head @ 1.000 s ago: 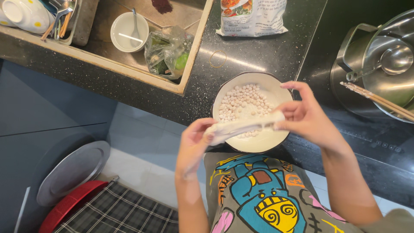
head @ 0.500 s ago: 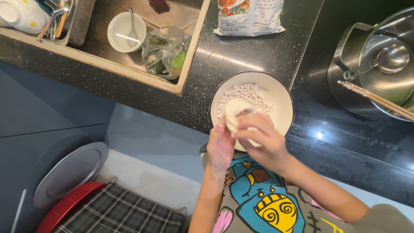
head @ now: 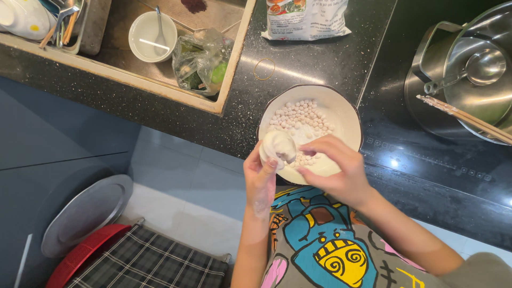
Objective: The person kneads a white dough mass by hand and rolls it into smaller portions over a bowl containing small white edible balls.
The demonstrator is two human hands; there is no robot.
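Observation:
A white bowl (head: 341,114) sits at the front edge of the black counter, holding several small white dough balls (head: 298,117). My left hand (head: 260,178) holds a lump of white dough (head: 277,146) over the bowl's near rim. My right hand (head: 336,170) is just to the right of it, its fingertips pinching at the lump over the bowl.
A sink (head: 122,80) at the back left holds a white cup with a spoon (head: 152,34) and a plastic bag of greens (head: 202,58). A printed flour bag (head: 304,18) lies behind the bowl, beside a rubber band (head: 264,68). A steel pot with ladle and chopsticks (head: 469,74) stands on the cooktop at right.
A second ago both hands stretched a strip of dough across the bowl. They have since come together and the dough is now gathered into a lump in my left hand.

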